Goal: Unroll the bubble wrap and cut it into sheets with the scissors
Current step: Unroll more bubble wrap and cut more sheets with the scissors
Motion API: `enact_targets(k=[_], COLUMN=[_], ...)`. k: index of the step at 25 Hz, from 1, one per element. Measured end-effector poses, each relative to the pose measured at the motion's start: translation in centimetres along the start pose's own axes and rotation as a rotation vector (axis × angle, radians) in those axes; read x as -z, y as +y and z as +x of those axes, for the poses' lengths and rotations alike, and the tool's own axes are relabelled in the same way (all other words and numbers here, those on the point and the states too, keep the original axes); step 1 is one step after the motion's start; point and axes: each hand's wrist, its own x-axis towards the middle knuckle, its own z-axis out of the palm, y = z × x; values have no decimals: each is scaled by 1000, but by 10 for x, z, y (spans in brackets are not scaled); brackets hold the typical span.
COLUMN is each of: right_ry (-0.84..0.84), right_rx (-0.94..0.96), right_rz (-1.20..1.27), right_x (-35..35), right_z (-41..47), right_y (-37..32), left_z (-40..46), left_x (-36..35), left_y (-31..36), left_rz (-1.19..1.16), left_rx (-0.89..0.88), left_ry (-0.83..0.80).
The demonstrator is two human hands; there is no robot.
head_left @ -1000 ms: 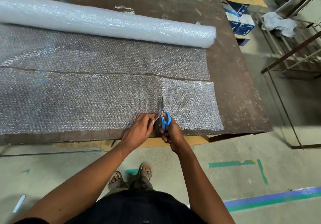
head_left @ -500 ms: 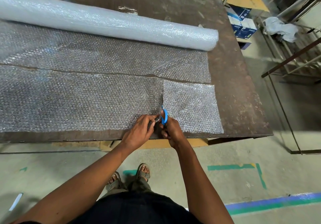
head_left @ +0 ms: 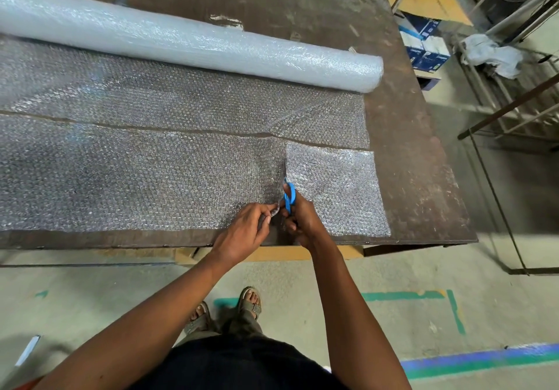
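A wide, dark brown work table point(head_left: 408, 153) with a scuffed, stained top fills most of the view, seen from above by the person standing at its near edge. Across the back of the table lies a long roll of bubble wrap point(head_left: 193, 43), running from the far left to near the right edge. Unrolled bubble wrap point(head_left: 169, 102) spreads flat from the roll toward the person. A long cut line runs left to right through it, separating a near strip point(head_left: 136, 177) that reaches the table's front edge. At the right end of that strip sits a smaller, nearly square sheet point(head_left: 335, 190), divided from the strip by a cut running away from the person.

The person's left hand point(head_left: 245, 232) pinches the near edge of the strip just left of this cut, fingers curled around the wrap and lifting it slightly. The right hand point(head_left: 302, 218) grips blue-handled scissors point(head_left: 289, 196), fingers through the loops, with the blades pointing away along the cut; how far apart the blades stand cannot be made out.

Below the table are a grey concrete floor with green and blue tape lines point(head_left: 453, 308), and the person's sandalled feet point(head_left: 251, 302). Blue and white boxes point(head_left: 423, 47) and metal racks point(head_left: 514, 111) stand to the right.
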Motion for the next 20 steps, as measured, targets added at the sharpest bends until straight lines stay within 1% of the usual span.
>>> enact_targets(k=[7, 12, 17, 20], right_ry=[12, -44, 18, 23], right_rx=[21, 0, 29, 27], right_rz=[-26, 21, -39, -38], right_x=[0, -3, -1, 1], right_z=[-1, 9, 20, 22], right_y=[-2, -14, -11, -7], left_z=[-1, -2, -1, -1], left_x=[3, 5, 4, 4], left_y=[3, 5, 6, 5], left_rz=[-19, -32, -40, -45], left_rx=[6, 2, 4, 8], left_ry=[6, 3, 16, 15])
